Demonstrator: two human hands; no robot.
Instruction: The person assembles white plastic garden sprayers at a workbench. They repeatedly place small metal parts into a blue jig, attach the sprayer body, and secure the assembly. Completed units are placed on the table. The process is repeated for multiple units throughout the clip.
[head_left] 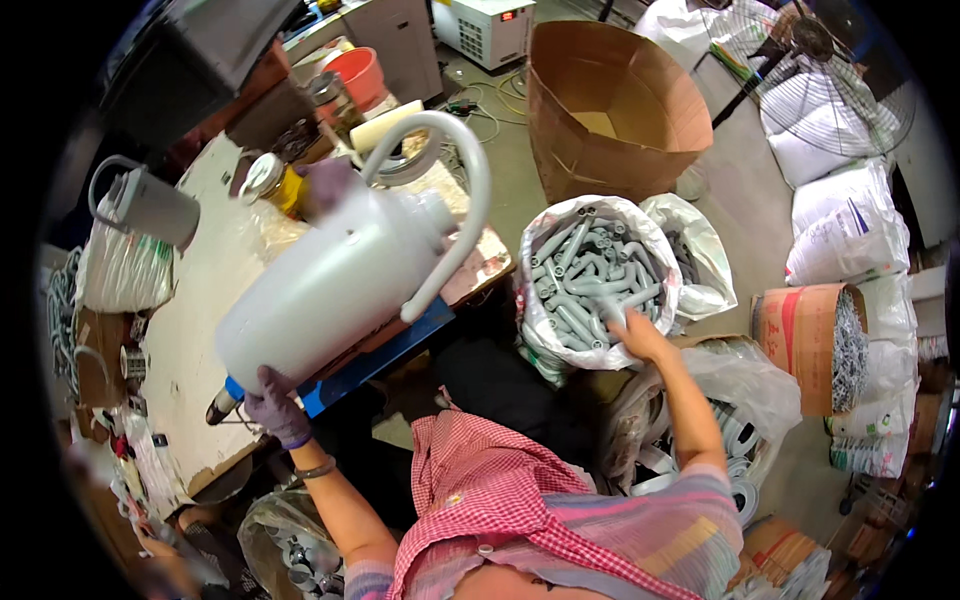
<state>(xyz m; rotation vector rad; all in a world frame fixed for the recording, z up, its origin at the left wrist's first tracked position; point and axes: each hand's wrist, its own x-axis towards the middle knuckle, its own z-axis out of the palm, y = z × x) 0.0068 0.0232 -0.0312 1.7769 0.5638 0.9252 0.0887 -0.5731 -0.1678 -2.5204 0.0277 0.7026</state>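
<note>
One worktable, white with a worn top (185, 340): landmark for places below.
Small can, grey plastic with a loop handle (160, 205): at the worktable's left edge.
Left hand, purple-gloved (278, 408): near edge of the worktable; grasping the large can's base end, thumb on its wall, other fingers hidden.
Large can, pale grey, bottle-shaped plastic with a big curved handle (335, 280): tilted over the worktable, neck rightward. Probably light, hollow, fairly stiff, smooth enough to slip; hold by base and handle.
Sack, white plastic (670, 270): right of the worktable, filled with bent grey tubes (590, 270).
Right hand, bare (640, 335): right of the worktable, over tubes; fingers blurred, grip cannot be told.
</note>
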